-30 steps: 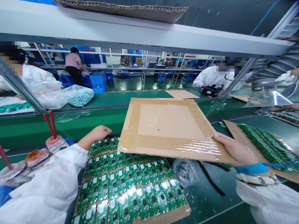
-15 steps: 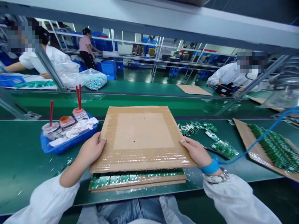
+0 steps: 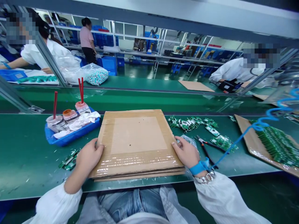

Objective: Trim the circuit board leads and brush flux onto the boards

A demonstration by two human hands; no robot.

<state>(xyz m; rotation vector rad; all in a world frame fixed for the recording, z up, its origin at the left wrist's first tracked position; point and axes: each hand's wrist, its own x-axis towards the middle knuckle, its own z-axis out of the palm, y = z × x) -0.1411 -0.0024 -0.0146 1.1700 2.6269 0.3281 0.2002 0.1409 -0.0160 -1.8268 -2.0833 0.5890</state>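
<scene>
A taped cardboard sheet (image 3: 139,135) lies in front of me, on top of another cardboard layer (image 3: 140,177) at the bench's near edge. My left hand (image 3: 90,155) grips its left side, thumb on top. On the opposite side my right hand (image 3: 187,151), with a blue wrist strap (image 3: 199,168), holds the sheet the same way. Whatever lies between the layers is hidden now. Small green circuit boards (image 3: 70,160) rest beside my left hand. Right of my right hand are pliers with dark handles (image 3: 205,151) and a clear plastic piece (image 3: 189,140).
A blue tray (image 3: 74,137) with bottles and white cloth stands at left. Loose circuit boards (image 3: 193,123) lie behind my right hand. Another cardboard sheet (image 3: 243,124) bears rows of boards (image 3: 277,143). A coiled blue cord (image 3: 243,137) crosses the right side. Co-workers sit across the bench.
The cardboard sheet has come down onto the stack, covering the green circuit boards that showed beneath it. Both hands have moved down with it, still gripping its sides.
</scene>
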